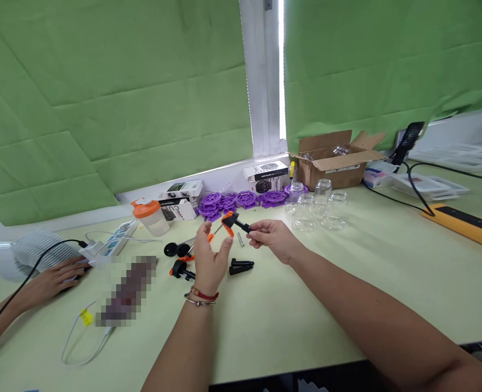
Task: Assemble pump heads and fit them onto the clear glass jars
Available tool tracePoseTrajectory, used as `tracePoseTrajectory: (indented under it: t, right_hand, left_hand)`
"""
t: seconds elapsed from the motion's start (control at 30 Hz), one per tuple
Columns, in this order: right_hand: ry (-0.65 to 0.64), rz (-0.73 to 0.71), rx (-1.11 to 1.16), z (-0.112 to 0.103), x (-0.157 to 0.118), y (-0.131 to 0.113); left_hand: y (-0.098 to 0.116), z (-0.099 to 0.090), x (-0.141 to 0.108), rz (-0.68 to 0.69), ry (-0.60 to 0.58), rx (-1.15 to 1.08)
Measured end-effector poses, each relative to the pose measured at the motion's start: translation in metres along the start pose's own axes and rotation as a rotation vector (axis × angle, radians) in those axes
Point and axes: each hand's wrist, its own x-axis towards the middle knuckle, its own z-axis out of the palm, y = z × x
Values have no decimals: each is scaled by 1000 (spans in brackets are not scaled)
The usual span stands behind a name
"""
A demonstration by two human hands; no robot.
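Head view: the right hand (271,237) is pinching a black-and-orange piece (231,220) above the table (306,321), the left hand (209,264) is hovering spread beside it; white boxes (265,170) behind are showing print too small for me to read.

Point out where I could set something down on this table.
Bare tabletop shows between the glass jars, the orange bar and the right forearm. Another patch lies between that forearm and the left one. Crowded: the back, with purple parts, and around the left hand.
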Motion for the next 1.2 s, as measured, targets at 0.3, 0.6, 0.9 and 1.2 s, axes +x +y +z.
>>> tracePoseTrajectory:
  t: [0.3, 0.6, 0.9, 1.2]
  right_hand:
    - [78, -301, -479, -6, 7, 24]
    - [-21, -396, -591, 5, -1, 30]
    - [-58, -380, -627, -2, 1, 35]
    - [-44, -362, -690, -12, 8, 37]
  left_hand:
    - [2, 3, 5, -441, -236, -636]
    - [0, 3, 6, -453, -155, -562]
    - [-26, -55, 36, -606, 367, -353]
    - [-14, -94, 27, -650, 498, -307]
